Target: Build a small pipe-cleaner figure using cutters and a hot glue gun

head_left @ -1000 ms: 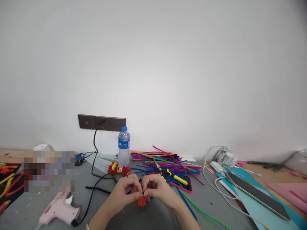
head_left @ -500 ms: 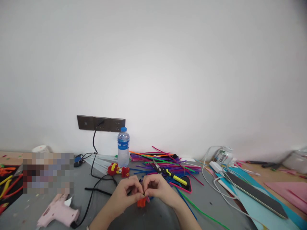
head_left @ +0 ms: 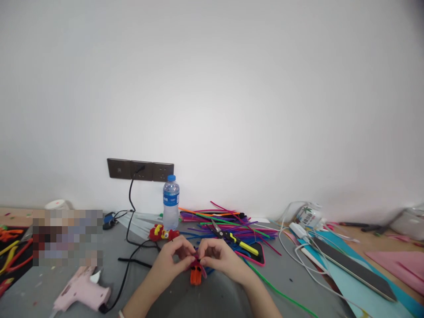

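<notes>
My left hand (head_left: pixel 176 260) and my right hand (head_left: pixel 217 259) meet at the lower middle, fingertips pinched on a small fuzzy piece. Its lower part is orange (head_left: pixel 195 276), with black bits above and pink at the top and right side. The fingertips hide part of its top. Just behind my left hand lies a red and yellow fuzzy figure (head_left: pixel 160 232) with an eye. Beyond my right hand, pliers (head_left: pixel 236 240) with black and yellow handles rest on a pile of coloured pipe cleaners (head_left: pixel 212 221).
A water bottle (head_left: pixel 171 203) stands by the wall. At left lie a pink glue gun (head_left: pixel 84 291) and its black cable. A pink-edged phone (head_left: pixel 256 255) lies beneath the pliers. White cables, a dark phone-like slab (head_left: pixel 356 269) and coloured sheets are at right.
My fingers have shifted slightly upward on the small piece, and more of its black and pink parts now shows. The view has shifted slightly.
</notes>
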Demonstrator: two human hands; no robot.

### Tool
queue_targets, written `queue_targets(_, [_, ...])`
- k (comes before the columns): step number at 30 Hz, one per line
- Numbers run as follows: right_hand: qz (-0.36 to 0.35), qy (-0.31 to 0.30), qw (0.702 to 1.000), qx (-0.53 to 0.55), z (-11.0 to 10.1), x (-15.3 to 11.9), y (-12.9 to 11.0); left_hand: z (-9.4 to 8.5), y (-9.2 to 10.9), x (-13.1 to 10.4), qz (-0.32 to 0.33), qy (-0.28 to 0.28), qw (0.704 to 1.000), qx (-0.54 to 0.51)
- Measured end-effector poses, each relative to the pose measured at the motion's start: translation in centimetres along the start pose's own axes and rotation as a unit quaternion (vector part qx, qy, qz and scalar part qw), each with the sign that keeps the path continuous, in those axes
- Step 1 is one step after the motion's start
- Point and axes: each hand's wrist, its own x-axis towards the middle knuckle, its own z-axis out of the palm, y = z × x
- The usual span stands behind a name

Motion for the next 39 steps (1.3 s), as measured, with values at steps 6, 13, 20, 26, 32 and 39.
queue_targets(6, [0.037, 0.025, 0.988, -0.149, -0.8, -0.4, 0.0, -0.4, -0.9, 0.3, -0.001, 0.053, 0.996, 0.074])
queue_targets(13, [0.038, -0.005, 0.963, -0.265, 0.1, -0.1, 0.4, -0.3, -0.9, 0.3, 0.009, 0.067, 0.993, 0.098])
queue_targets(20, [0.036, -0.031, 0.956, -0.289, 0.1, 0.1, 1.4, -0.3, -0.7, 0.2, 0.008, 0.064, 0.992, 0.112])
queue_targets(26, [0.023, -0.013, 0.937, -0.349, 0.0, 0.2, 1.9, -0.2, -0.8, 0.2, 0.013, 0.059, 0.991, 0.121])
queue_targets(32, [0.061, -0.004, 0.951, -0.304, 0.1, -0.2, 0.4, -0.3, -0.8, 0.3, 0.021, 0.062, 0.989, 0.130])
queue_targets(39, [0.040, 0.040, 0.957, -0.286, -0.9, -0.6, 0.1, -0.5, -1.3, 0.3, 0.027, 0.071, 0.988, 0.137])
